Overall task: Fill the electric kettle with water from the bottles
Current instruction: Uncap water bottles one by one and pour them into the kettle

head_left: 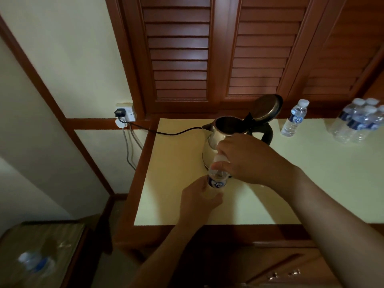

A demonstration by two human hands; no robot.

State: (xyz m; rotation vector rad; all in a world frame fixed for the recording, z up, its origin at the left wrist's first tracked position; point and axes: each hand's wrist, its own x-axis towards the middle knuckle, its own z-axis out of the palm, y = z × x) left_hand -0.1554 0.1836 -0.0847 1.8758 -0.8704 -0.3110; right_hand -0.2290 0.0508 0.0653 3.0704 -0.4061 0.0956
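The left hand [199, 196] wraps its fingers around the lower body of the bottle [217, 180]. The right hand [247, 161] curls its fingers over the cap [222, 157]; I judge this is the unscrewing step. It is better to grip the body gently, so that no water squirts out when the cap comes free.

The kettle [216, 142] stands just beyond the right fingers, with its lid [268, 109] tipped open. Left of the left fingers, the counter [166, 194] gives room up to its edge. Right of the right fingers, a spare bottle [294, 119] and a pack of bottles [357, 123] stand well apart.
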